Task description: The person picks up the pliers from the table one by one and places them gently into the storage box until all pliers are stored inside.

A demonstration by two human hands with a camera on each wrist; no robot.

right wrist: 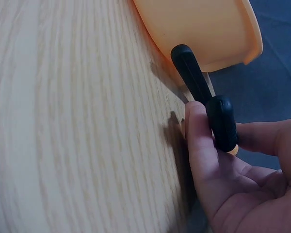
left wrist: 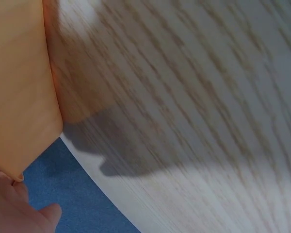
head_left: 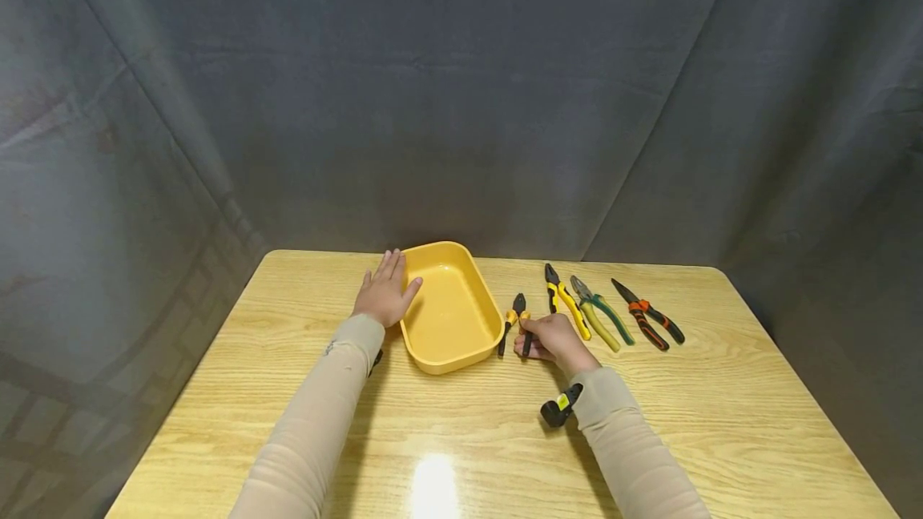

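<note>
My left hand (head_left: 385, 295) flat on table (head_left: 721, 423), fingers straight, touching yellow tray (head_left: 450, 307) rim, my right hand (head_left: 551, 339) just right of tray, fingers curled round small black-handled pliers (head_left: 516, 319) on table, three more pliers (head_left: 609, 311) lined up further right.

- Small pliers (head_left: 516, 320) with black-and-orange handles lie flat on the wooden table, jaws pointing away, just right of the tray.
- Yellow plastic tray (head_left: 461, 352), rectangular, stands empty.
</note>
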